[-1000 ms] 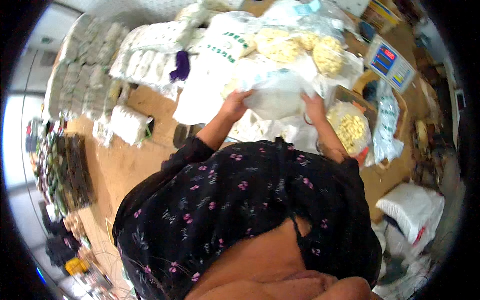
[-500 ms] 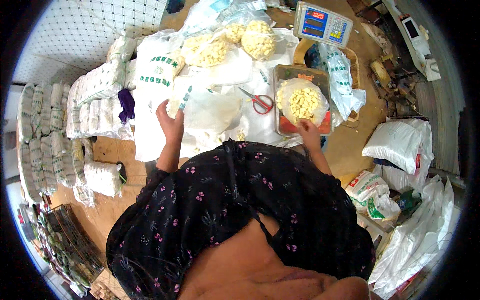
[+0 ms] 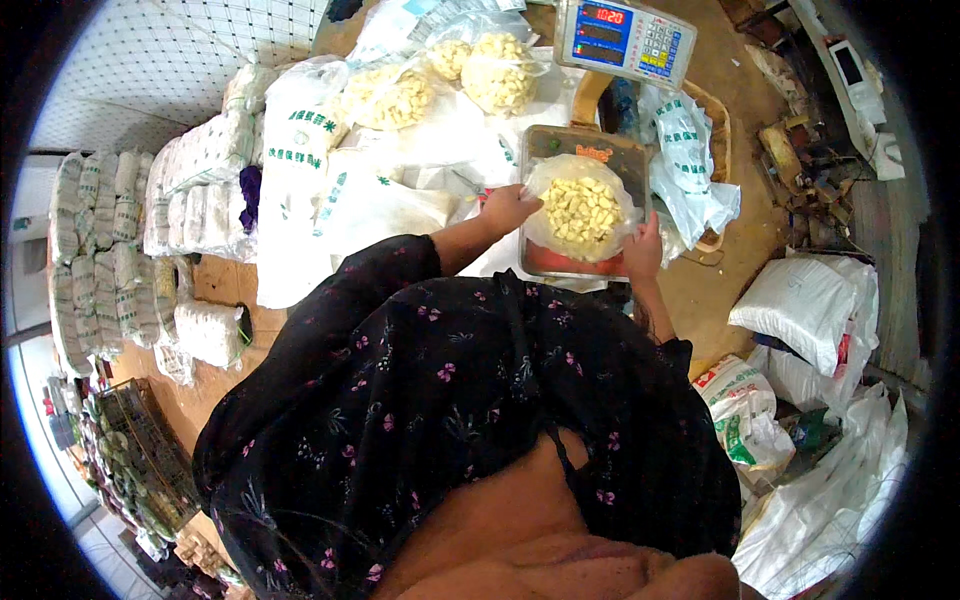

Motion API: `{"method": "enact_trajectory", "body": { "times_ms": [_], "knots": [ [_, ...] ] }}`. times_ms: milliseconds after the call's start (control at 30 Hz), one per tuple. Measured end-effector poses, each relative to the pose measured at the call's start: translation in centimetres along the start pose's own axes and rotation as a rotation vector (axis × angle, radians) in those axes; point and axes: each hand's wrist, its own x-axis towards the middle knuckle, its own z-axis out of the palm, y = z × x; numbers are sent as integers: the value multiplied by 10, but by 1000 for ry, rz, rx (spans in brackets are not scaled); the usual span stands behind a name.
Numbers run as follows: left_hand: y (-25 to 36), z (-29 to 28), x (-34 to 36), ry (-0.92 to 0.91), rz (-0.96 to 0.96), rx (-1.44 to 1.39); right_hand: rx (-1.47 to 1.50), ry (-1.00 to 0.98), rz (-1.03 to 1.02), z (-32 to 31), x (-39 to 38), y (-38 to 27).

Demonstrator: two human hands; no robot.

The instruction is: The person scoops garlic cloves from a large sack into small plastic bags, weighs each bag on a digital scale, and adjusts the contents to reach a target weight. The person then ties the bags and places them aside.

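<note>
A clear bag of pale peeled cloves point(image 3: 580, 215) lies open-mouthed on the scale pan point(image 3: 622, 160), below the scale's display head point(image 3: 621, 40). My left hand point(image 3: 510, 207) has its fingers closed on the bag's left edge. On the opposite side, my right hand point(image 3: 640, 243) grips the bag's right edge. Just left of the scale, scissors point(image 3: 478, 192) are mostly hidden by my left hand. An empty translucent bag point(image 3: 380, 210) lies flat on the white sheet behind my left forearm.
Filled bags of cloves point(image 3: 498, 75) sit at the back of the table. Stacked white packages point(image 3: 100, 250) stand at the left, beside a purple cloth point(image 3: 249, 198). Pale blue bags point(image 3: 685, 155) lie in a basket right of the scale; white sacks point(image 3: 790, 315) lie at the lower right.
Both hands have left the empty bag they held earlier. My left hand moved right from beside it and closed on the clove bag, where my right hand stays at the rim.
</note>
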Motion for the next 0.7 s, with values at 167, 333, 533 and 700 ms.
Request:
{"method": "enact_trajectory", "body": {
  "times_ms": [167, 333, 533, 700],
  "knots": [
    [-2, 4, -7, -69, 138, -4, 327, -141, 163, -7, 7, 46],
    [24, -8, -24, 95, 83, 360, 1100, -233, 197, -42, 4, -10],
    [113, -39, -17, 399, 529, 415, 1339, -301, 89, -114, 36, -69],
    [151, -38, -31, 313, 508, 8, 545, -201, -178, -152, 39, -94]
  ]
}}
